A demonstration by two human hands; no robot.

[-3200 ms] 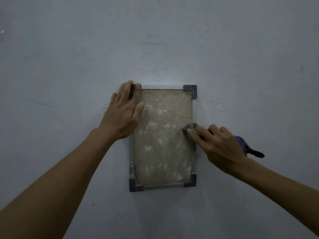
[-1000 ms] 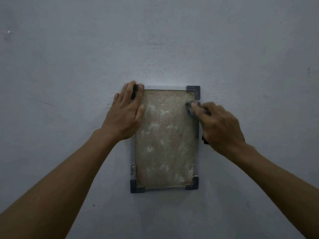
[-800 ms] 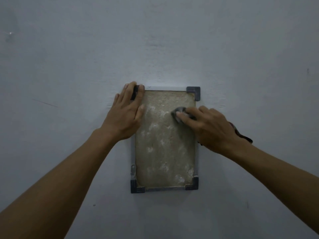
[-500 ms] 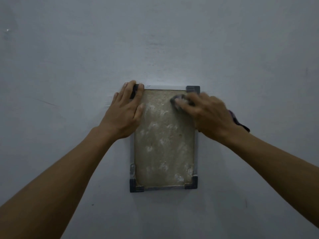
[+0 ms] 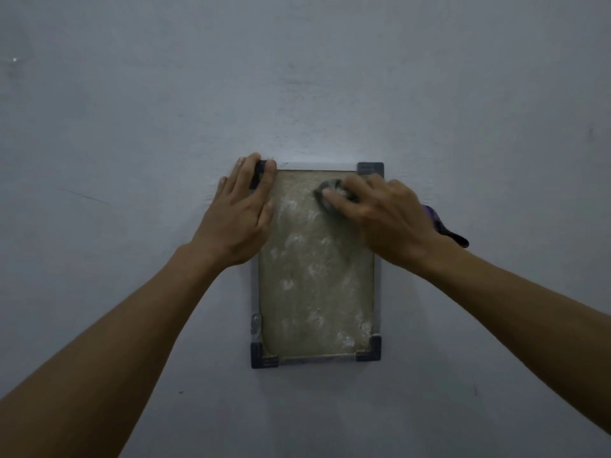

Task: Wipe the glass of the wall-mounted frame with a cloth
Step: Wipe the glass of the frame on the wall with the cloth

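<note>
Head view: the right hand [image 5: 386, 219] pinches a small grey crumpled cloth [image 5: 327, 190] on the dusty glass [image 5: 314, 276] near the frame's top edge; the left hand [image 5: 238, 216], spread flat, braces the grey-cornered wall frame [image 5: 370, 168] at its top-left corner. Pushing hard could shift it.

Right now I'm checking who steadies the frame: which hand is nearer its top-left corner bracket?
Left. The left hand lies over the top-left corner bracket, fingers covering it. The right hand is across the glass, pressing the cloth near the top.
</note>
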